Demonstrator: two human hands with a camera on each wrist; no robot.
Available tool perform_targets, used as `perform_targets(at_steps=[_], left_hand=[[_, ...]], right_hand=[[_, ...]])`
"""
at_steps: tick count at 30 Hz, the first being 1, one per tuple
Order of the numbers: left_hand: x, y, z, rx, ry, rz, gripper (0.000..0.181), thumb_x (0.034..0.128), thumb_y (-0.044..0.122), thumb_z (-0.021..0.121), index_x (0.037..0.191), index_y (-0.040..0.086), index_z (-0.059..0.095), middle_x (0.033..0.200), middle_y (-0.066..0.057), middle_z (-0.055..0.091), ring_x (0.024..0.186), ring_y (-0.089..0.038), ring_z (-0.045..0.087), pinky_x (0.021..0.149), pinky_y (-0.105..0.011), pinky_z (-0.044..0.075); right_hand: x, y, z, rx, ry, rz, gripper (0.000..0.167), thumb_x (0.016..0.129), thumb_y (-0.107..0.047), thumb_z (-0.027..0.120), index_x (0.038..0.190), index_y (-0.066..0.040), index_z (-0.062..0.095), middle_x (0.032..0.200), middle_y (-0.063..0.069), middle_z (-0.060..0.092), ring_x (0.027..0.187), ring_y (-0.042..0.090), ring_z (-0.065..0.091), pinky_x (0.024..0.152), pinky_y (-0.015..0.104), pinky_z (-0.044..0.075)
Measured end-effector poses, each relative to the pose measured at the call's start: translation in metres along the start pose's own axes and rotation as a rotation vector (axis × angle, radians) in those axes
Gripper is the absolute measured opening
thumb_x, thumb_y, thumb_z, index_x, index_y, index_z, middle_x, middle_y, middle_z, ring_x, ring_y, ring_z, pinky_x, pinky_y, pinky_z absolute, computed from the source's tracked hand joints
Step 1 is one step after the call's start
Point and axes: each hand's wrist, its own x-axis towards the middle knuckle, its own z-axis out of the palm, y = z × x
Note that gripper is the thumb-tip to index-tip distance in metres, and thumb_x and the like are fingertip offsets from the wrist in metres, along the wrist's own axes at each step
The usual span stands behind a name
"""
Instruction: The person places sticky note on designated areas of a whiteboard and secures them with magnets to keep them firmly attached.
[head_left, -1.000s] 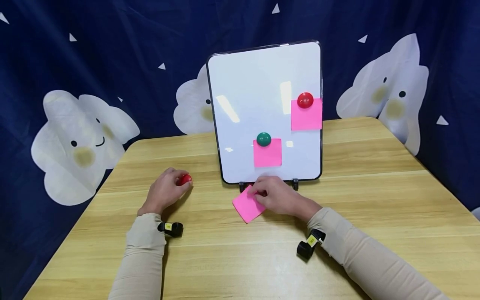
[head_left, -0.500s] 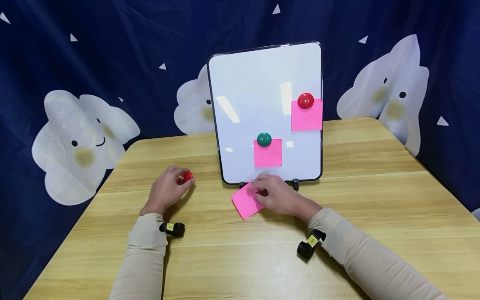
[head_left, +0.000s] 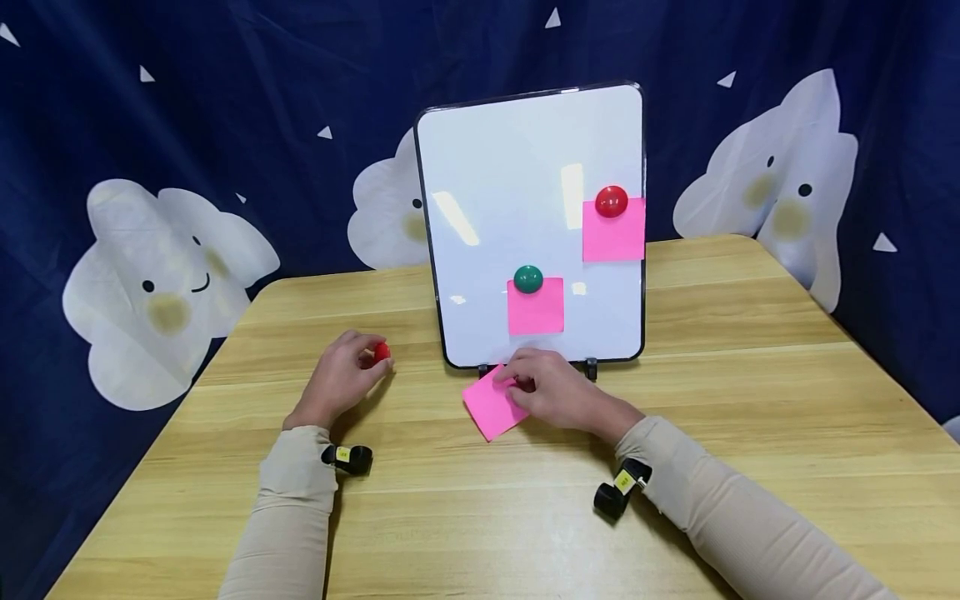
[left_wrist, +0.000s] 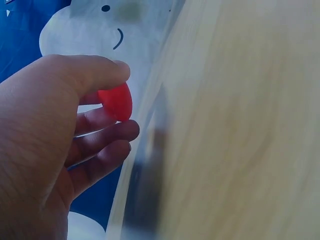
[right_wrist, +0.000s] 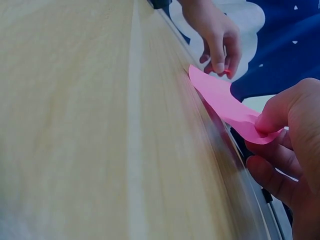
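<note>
Between thumb and fingers my left hand (head_left: 340, 377) pinches a round red magnet (left_wrist: 118, 102), held above the table on the left. My right hand (head_left: 558, 390) grips one edge of a pink sticky note (head_left: 491, 407) just in front of the whiteboard (head_left: 510, 183). In the right wrist view the thumb presses on the note (right_wrist: 222, 100), which bends a little. On the board, a green magnet (head_left: 528, 279) sits at the top of one pink note (head_left: 536, 310). Higher on the right, a red magnet (head_left: 611, 202) overlaps another pink note (head_left: 613, 237).
The whiteboard stands tilted back on small black feet (head_left: 591, 368) on the wooden table (head_left: 465, 517). Behind it hangs a dark blue curtain (head_left: 300, 75) with white clouds. Black wrist cameras (head_left: 347, 459) are strapped over both sleeves.
The left hand has moved slightly right with the red magnet, turning it more edge-on. The pink note in the right hand has risen and turned a little; the right arm is nearly still.
</note>
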Motion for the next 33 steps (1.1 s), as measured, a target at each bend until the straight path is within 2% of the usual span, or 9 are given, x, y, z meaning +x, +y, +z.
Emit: perform_targets(at_steps=[9,17,23,28,33], left_hand=[[0.000,0.001,0.001,0.001,0.013,0.015,0.043,0.0921,0.021,0.074,0.129,0.001,0.064,0.113,-0.010,0.060,0.098,-0.030,0.067,0.087,-0.046,0.055],[0.000,0.005,0.001,-0.006,0.019,0.022,0.042,0.0920,0.020,0.074,0.129,0.001,0.064,0.113,-0.010,0.060,0.095,-0.029,0.068,0.086,-0.046,0.056],[0.000,0.008,0.001,-0.007,0.026,0.041,0.042,0.0923,0.019,0.073,0.129,0.001,0.064,0.112,-0.010,0.059,0.091,-0.027,0.068,0.084,-0.044,0.056],[0.000,0.010,0.002,0.003,0.055,0.064,0.043,0.0913,0.020,0.074,0.128,0.001,0.064,0.111,-0.009,0.059,0.089,-0.024,0.067,0.082,-0.042,0.057],[0.000,0.011,0.003,-0.009,0.074,0.086,0.042,0.0911,0.019,0.075,0.128,0.001,0.065,0.111,-0.009,0.058,0.089,-0.024,0.067,0.081,-0.040,0.058]], right_hand=[[0.000,-0.002,-0.001,0.028,0.036,-0.005,0.022,0.088,-0.003,0.070,0.108,-0.009,0.076,0.103,-0.002,0.066,0.087,0.013,0.056,0.067,0.026,0.052],[0.000,0.000,-0.001,0.038,0.089,-0.030,0.023,0.088,-0.002,0.070,0.109,-0.008,0.076,0.092,-0.003,0.062,0.077,0.013,0.053,0.065,0.026,0.048],[0.000,0.000,0.000,0.018,0.118,-0.069,0.027,0.088,-0.002,0.071,0.114,-0.005,0.074,0.101,0.000,0.064,0.083,0.013,0.053,0.069,0.028,0.049],[0.001,-0.003,-0.001,0.013,0.115,-0.053,0.032,0.088,-0.002,0.071,0.120,-0.004,0.071,0.112,0.005,0.065,0.085,0.013,0.056,0.071,0.026,0.053],[0.004,-0.008,-0.006,0.024,0.121,-0.037,0.033,0.088,0.000,0.071,0.121,-0.003,0.071,0.106,0.005,0.064,0.082,0.014,0.057,0.068,0.025,0.054]])
